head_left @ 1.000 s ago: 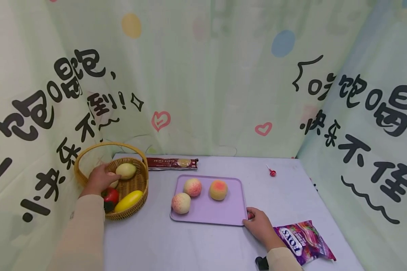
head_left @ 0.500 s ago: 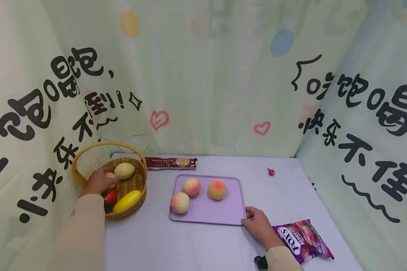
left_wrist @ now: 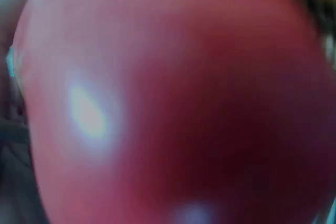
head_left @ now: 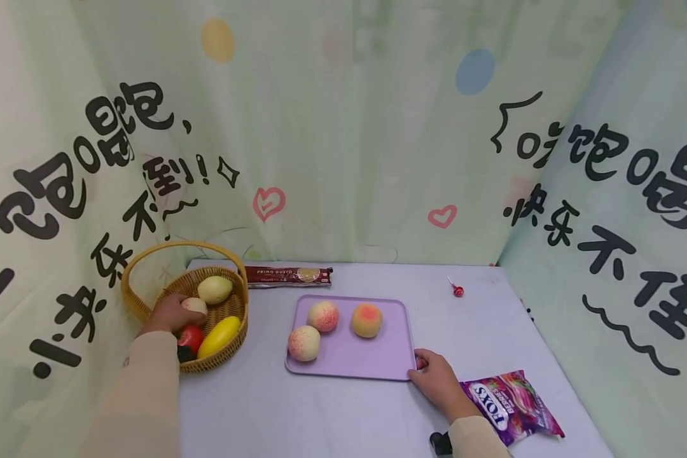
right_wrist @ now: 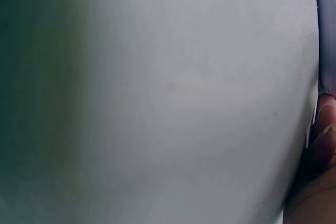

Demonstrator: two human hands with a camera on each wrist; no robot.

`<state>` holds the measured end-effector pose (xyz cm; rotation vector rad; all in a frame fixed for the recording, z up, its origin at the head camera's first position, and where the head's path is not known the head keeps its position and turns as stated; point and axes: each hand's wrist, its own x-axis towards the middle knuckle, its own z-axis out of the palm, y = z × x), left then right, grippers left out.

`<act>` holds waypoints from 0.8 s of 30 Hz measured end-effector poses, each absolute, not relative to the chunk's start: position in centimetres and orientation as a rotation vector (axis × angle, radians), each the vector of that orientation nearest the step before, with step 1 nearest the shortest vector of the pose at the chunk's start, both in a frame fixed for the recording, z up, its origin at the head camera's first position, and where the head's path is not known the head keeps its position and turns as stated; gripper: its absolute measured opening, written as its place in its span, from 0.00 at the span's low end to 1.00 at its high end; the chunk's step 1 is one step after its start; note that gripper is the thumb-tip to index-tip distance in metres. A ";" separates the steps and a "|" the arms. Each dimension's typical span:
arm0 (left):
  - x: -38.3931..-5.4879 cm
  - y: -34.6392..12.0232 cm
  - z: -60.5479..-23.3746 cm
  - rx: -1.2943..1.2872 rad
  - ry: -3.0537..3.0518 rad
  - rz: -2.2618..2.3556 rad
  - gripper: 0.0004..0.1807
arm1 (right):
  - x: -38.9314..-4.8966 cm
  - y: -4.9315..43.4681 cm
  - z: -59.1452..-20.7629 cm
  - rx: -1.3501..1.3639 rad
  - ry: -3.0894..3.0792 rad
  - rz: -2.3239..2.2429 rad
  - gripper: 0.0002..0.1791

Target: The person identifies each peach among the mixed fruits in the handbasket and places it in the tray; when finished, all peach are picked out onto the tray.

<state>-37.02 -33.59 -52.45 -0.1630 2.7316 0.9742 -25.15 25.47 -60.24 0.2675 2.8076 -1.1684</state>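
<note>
In the head view my left hand [head_left: 168,315] reaches into a wicker basket [head_left: 242,312] and grips a pale peach [head_left: 195,306], partly covered by the fingers. Around it in the basket lie a pale yellow fruit [head_left: 215,290], a glossy red fruit [head_left: 191,337] and a long yellow fruit [head_left: 220,337]. That red fruit [left_wrist: 173,103] fills most of the left wrist view. My right hand [head_left: 437,381] pinches the near right corner of a purple tray [head_left: 355,366]. Three peaches sit on the tray, one of them a deeper orange peach [head_left: 367,320].
A dark red spaghetti packet [head_left: 289,276] lies at the back edge, right of the basket. A red lollipop [head_left: 457,290] is at the back right. Beside my right forearm rests a purple Fox's candy bag [head_left: 512,407]. Printed curtains [head_left: 355,159] enclose the table [head_left: 252,407].
My left hand has shifted slightly within the basket, and the pale peach in it now shows more. The pale yellow fruit has moved a little to the right. The right hand stays on the tray.
</note>
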 end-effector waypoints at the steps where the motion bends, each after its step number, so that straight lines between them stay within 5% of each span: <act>1: -37.0 -33.6 -52.6 -0.169 2.726 0.975 0.45 | -25.1 25.5 -60.2 0.262 2.809 -1.172 0.29; 24: -37.3 -33.3 -53.0 -0.126 2.776 1.041 0.42 | -25.2 25.6 -60.3 0.279 2.806 -1.197 0.29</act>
